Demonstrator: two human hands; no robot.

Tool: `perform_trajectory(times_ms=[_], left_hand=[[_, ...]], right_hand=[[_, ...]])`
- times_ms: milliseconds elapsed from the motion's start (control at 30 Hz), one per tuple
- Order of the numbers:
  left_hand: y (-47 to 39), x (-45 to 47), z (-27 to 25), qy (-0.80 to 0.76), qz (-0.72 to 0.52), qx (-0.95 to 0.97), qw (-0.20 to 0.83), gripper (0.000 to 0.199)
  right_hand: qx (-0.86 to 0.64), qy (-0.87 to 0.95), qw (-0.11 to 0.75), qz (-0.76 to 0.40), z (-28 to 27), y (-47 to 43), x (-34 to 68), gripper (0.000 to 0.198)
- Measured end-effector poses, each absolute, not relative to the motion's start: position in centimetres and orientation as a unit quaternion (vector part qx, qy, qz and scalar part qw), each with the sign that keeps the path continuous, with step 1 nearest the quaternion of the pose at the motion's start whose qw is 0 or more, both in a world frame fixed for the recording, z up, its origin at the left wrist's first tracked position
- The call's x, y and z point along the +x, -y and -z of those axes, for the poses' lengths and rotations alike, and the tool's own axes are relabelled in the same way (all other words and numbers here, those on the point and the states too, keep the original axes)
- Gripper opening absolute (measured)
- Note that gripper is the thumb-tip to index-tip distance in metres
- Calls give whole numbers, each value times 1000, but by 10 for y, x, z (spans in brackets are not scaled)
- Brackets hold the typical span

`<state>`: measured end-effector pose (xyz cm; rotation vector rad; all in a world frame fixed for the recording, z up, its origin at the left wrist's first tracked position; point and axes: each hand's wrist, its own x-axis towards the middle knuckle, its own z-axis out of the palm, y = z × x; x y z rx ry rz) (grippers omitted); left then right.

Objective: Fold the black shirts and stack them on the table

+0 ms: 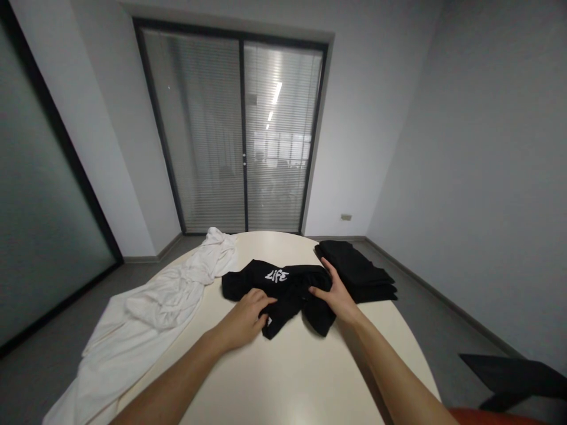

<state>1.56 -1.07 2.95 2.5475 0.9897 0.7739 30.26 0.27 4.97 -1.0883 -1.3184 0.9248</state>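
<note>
A black garment (pixel 254 273) with white lettering lies bunched and partly folded in the middle of the table. Its lower parts hang toward me as two loose flaps, perhaps sleeves. My left hand (pixel 244 316) is at the garment's near left, fingers bent and thumb below, closed on the cloth of the left flap. At the right end, my right hand (pixel 340 298) rests against the garment with thumb and index finger spread apart. Just beyond that hand sits a stack of folded black cloth (pixel 354 265).
The pale round-edged table (pixel 283 378) carries everything. A crumpled white cloth (pixel 155 307) drapes along its left side and over the edge. A black and red chair (pixel 518 375) stands at the lower right. Behind are a glass door with blinds (pixel 199 136) and grey walls.
</note>
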Motion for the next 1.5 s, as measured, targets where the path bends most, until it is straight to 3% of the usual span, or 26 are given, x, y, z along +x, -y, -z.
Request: perform_trajectory(times_ms=[267, 367, 500, 667, 833, 900, 967, 1033, 1100, 1300, 1500], left_hand=[[-3, -7, -64, -338, -508, 786, 103, 27], [-17, -21, -61, -376, -569, 724, 99, 22], [-31, -30, -44, -428, -481, 755, 124, 24], [-23, -30, -43, -420, -373, 822, 90, 47], [3, -27, -59, -350, -194, 903, 158, 81], [10, -22, -61, -348, -156, 908, 173, 77], [12, -17, -62, -342, -155, 908, 186, 50], [8, -14, -62, -342, -196, 899, 192, 24], [0, -14, -62, -360, -277, 873, 177, 14], [-33, -33, -53, -491, -504, 700, 123, 22], [-33, -32, -50, -532, -483, 667, 199, 28]], right_hand=[[-478, 508, 693, -183, -56, -15, 317, 72], [-500, 496, 704, -95, -53, -18, 327, 65], [-551, 592, 587, -18, -42, -18, 327, 64], [-615, 679, 396, 60, -39, -6, 309, 62], [-489, 830, 266, -34, -54, 13, 289, 46], [-431, 869, 223, -89, -56, 18, 283, 39], [-401, 884, 207, -120, -56, 20, 278, 29], [-388, 882, 229, -135, -54, 18, 277, 27], [-391, 862, 289, -144, -54, 15, 280, 30], [-496, 700, 491, -150, -55, 2, 299, 23], [-546, 647, 489, -210, -43, -7, 307, 27]])
